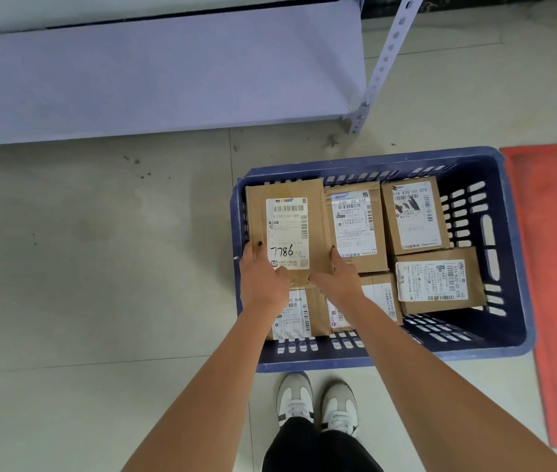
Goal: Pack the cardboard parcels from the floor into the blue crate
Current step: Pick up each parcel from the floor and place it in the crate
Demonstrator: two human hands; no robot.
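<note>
Head view, parcel (287,229) gripped between both hands' fingers (256,248)

Both bare arms reach forward and down, nearly parallel. The left hand (261,274) and the right hand (340,275) lie palm-down side by side, thumbs turned inward toward each other, fingers (251,248) curled forward in a grip.

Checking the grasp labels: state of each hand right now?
Left hand: grips the near-left edge of the parcel marked 7786, thumb on top.
Right hand: grips the same parcel's near-right edge, over the blue crate.
</note>
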